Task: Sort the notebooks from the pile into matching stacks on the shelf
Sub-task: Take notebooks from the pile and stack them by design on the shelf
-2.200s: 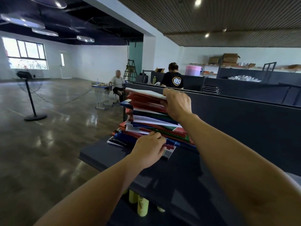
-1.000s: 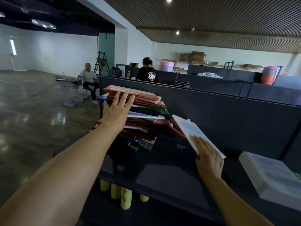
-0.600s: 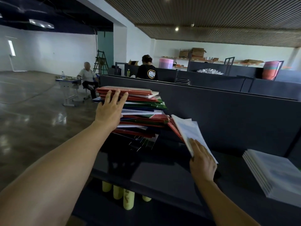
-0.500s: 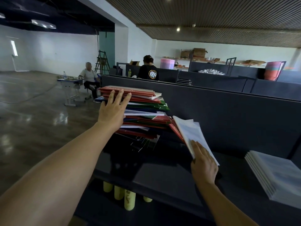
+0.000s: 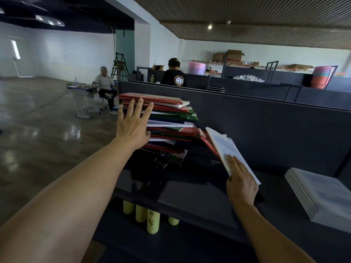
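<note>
Since two seconds ago, we have drawn one white notebook [image 5: 226, 147] off the pile [image 5: 171, 126]; our right hand [image 5: 241, 184] pinches it above the shelf [image 5: 190, 196], while our left hand [image 5: 133, 126], fingers spread, braces the pile against toppling.

One mixed pile [image 5: 167, 126] of notebooks, one white stack [image 5: 321, 194], one white notebook [image 5: 226, 147] held, four yellow bottles [image 5: 152, 221], perhaps more hidden, two hands, two people seated.
</note>
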`<state>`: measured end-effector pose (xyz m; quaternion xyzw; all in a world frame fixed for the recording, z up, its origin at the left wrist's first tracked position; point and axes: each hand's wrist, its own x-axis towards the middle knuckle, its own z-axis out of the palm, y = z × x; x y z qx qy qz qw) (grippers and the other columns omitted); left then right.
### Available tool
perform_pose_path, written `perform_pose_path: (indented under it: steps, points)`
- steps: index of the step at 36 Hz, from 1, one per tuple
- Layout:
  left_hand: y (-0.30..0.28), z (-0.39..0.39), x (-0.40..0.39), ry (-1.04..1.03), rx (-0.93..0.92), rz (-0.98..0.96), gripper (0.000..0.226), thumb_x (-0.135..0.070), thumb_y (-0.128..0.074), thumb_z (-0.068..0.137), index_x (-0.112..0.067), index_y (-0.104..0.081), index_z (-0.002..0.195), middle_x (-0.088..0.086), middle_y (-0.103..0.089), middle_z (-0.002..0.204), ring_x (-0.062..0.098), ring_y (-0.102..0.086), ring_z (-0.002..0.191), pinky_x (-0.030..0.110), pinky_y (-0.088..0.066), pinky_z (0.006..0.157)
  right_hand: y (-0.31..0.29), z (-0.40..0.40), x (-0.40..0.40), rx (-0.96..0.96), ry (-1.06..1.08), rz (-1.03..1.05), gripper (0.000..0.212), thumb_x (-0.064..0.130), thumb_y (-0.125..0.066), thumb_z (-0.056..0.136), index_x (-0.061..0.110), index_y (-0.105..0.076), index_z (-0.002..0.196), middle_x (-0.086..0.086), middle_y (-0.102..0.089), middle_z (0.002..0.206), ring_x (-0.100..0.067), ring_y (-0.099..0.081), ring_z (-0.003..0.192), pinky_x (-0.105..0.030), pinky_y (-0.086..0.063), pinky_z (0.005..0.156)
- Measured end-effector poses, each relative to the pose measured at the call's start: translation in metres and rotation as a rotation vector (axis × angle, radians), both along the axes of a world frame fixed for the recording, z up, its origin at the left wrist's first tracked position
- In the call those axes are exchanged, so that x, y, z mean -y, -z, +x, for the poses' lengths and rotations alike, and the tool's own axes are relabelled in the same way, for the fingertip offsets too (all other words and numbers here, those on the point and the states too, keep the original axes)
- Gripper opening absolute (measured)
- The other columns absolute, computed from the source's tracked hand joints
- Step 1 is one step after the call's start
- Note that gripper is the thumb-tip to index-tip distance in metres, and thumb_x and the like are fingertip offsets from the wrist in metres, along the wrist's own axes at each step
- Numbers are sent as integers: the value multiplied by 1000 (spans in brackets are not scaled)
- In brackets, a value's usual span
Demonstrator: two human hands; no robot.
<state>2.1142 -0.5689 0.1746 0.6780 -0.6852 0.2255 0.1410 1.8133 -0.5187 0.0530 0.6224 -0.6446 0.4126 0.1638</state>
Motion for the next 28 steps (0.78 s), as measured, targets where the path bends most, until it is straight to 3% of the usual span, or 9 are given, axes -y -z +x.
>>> perform_pose_path:
  steps: [11, 15, 19, 21, 24, 26, 28]
  points:
    - [12, -21, -14, 113, -16, -75, 81, -39, -52, 95, -24, 1, 154, 10, 4, 161, 30, 2, 148, 53, -3, 117, 8, -9, -15, 71, 48, 40, 69, -21, -64, 66, 10, -61, 127, -12, -64, 124, -33, -65, 106, -45, -55, 79]
    - [26, -46, -23, 266, -8, -133, 70, -27, -54, 93, -19, -18, 153, 12, -17, 158, 31, -17, 145, 49, -12, 117, 7, -13, -25, 54, 89, 114, 61, -14, -60, 76, 10, -57, 131, -12, -62, 127, -32, -62, 111, -43, -51, 86]
    - [44, -78, -31, 440, -9, -157, 55, -22, -58, 90, -12, -42, 142, 11, -43, 142, 30, -43, 128, 43, -32, 107, 0, -16, -39, -47, 163, 313, 59, 0, -49, 91, 19, -37, 146, -3, -49, 143, -22, -51, 126, -34, -39, 101]
    - [55, -93, -35, 513, -19, -110, 49, -22, -56, 91, -12, -47, 138, 8, -47, 138, 28, -46, 124, 39, -37, 102, -6, -14, -46, -178, 178, 439, 56, 6, -44, 95, 21, -32, 147, 1, -48, 142, -17, -50, 125, -29, -38, 98]
    - [74, -116, -38, 576, -36, 3, 39, -25, -49, 96, -16, -49, 134, 2, -48, 134, 22, -47, 121, 35, -43, 93, -8, -10, -51, -343, 165, 575, 39, 10, -43, 97, 20, -45, 134, 1, -60, 123, -18, -59, 110, -28, -43, 83]
    - [85, -131, -41, 574, -43, 64, 36, -28, -44, 98, -17, -50, 132, 0, -48, 131, 20, -47, 118, 34, -46, 88, -6, -6, -53, -362, 145, 661, 30, 25, -49, 97, 20, -50, 127, -1, -62, 119, -21, -60, 107, -30, -44, 80]
    - [95, -145, -43, 561, -56, 129, 35, -27, -41, 100, -18, -49, 132, 0, -49, 130, 20, -48, 118, 34, -47, 86, 0, -5, -54, -313, 69, 757, 52, 54, -51, 91, 20, -49, 130, -3, -58, 125, -24, -55, 113, -36, -44, 88]
